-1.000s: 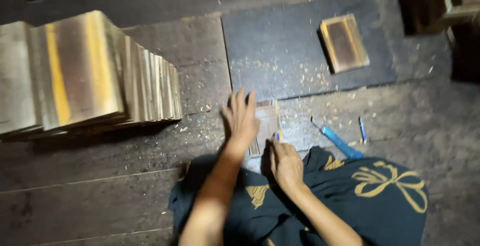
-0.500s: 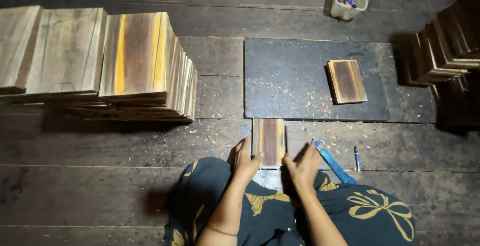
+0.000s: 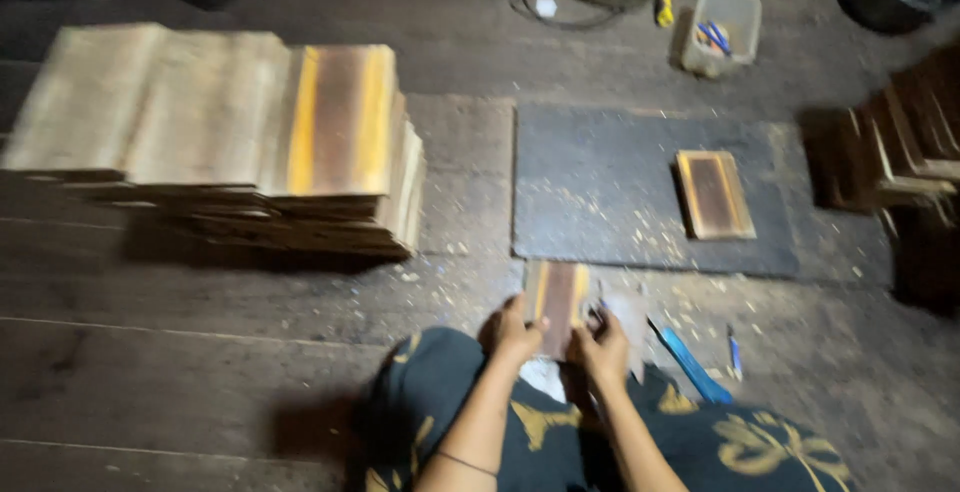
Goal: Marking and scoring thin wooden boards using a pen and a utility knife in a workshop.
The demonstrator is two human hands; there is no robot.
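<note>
While seated, both hands [image 3: 555, 337] grip wood pc [image 3: 556, 297].

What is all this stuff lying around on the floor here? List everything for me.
small wooden panel: one, dark middle with yellow edges, on the floor between both hands
wooden panel on mat: one, brown with pale rim, right part of the mat
mat: one, dark grey, flat on the floor, dusted with wood chips
stacks of wooden boards: several, pale and yellow-brown, left
dark wooden pieces: a pile, right edge
blue tool: one, on the floor right of the hands
plastic tub: one, clear, top, holding small items
plank floor: dark wood
patterned cloth: dark with gold, over the lap
left hand: on the panel's left edge
right hand: at the panel's right edge
</note>
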